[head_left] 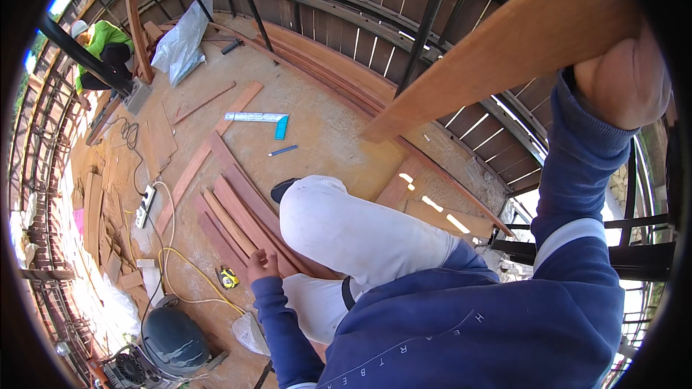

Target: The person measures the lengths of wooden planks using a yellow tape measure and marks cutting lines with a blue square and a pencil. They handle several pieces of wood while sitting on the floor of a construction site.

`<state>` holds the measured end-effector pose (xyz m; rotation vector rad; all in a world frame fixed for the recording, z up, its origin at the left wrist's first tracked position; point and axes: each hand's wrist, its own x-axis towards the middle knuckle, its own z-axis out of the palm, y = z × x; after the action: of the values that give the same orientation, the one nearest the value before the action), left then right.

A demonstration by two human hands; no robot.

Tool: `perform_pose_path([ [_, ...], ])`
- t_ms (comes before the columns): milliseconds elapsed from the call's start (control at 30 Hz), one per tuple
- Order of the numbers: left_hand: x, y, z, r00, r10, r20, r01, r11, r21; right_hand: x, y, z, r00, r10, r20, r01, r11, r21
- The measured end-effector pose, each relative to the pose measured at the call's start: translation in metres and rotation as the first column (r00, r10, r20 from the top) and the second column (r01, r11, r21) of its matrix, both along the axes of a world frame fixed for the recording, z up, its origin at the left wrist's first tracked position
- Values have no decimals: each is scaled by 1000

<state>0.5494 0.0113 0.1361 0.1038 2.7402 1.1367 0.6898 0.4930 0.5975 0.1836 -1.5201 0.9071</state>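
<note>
My right hand (628, 78) is closed around the upper end of a long reddish-brown wooden board (497, 50). The board slants down and away, with its far end near the floor. My left hand (262, 265) is low beside my knee, over several narrow wooden strips (234, 205) lying side by side. Its fingers are loosely bent and look apart; whether they touch a strip I cannot tell. Just left of it sits a yellow-and-black tape measure (227, 277). Further ahead lie a try square (280, 127) with a blue handle and a blue pencil (283, 150).
A person in a green top (107, 42) crouches at the far left. Clear plastic sheeting (180, 47) lies nearby. A power strip (146, 205) with cords and a yellow hose (194, 270) crosses the floor. A dark tank (175, 338) stands lower left. Stacked boards (324, 65) line the curved wall.
</note>
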Motion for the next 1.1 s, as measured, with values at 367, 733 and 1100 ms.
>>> perform_pose_path([
  [367,34,8,-43,961,-177,213,207,970,-126,110,42,-105,822,-524,225,551,830,-82],
  [733,14,-27,-129,959,-50,281,79,992,-93,118,52,-154,846,-437,304,509,833,-219],
  [1100,12,-49,-149,968,-50,244,42,998,39,113,50,-157,813,-519,265,571,799,-189],
])
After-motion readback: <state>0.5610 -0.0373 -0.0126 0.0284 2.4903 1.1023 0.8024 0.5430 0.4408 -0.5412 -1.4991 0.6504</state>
